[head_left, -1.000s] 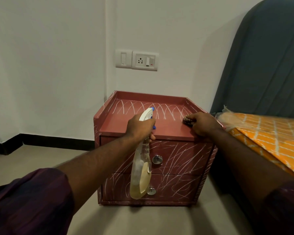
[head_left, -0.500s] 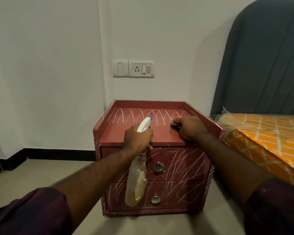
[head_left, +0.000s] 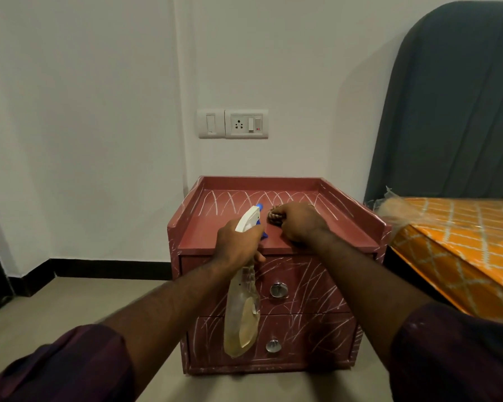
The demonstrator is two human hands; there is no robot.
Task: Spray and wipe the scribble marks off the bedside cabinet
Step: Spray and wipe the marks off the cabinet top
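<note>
A red bedside cabinet (head_left: pixel 357 236) with two drawers stands against the wall. White scribble marks (head_left: pixel 253 198) cover the back of its top, its drawer fronts and sides. My left hand (head_left: pixel 238 242) grips a clear spray bottle (head_left: pixel 241 311) by its white head, the nozzle pointing over the cabinet top and the body hanging in front of the drawers. My right hand (head_left: pixel 298 221) rests on the middle of the top, holding a bunched cloth (head_left: pixel 274 217), of which only a small part shows.
A bed with an orange patterned sheet (head_left: pixel 459 248) and a dark headboard (head_left: pixel 453 111) stands right beside the cabinet. A socket plate (head_left: pixel 233 123) is on the wall above. Bare floor (head_left: pixel 79 303) lies to the left and front.
My right hand with the cloth has slid leftward across the cabinet top, from the right edge to the middle. The left hand still holds the bottle in place. My view has risen.
</note>
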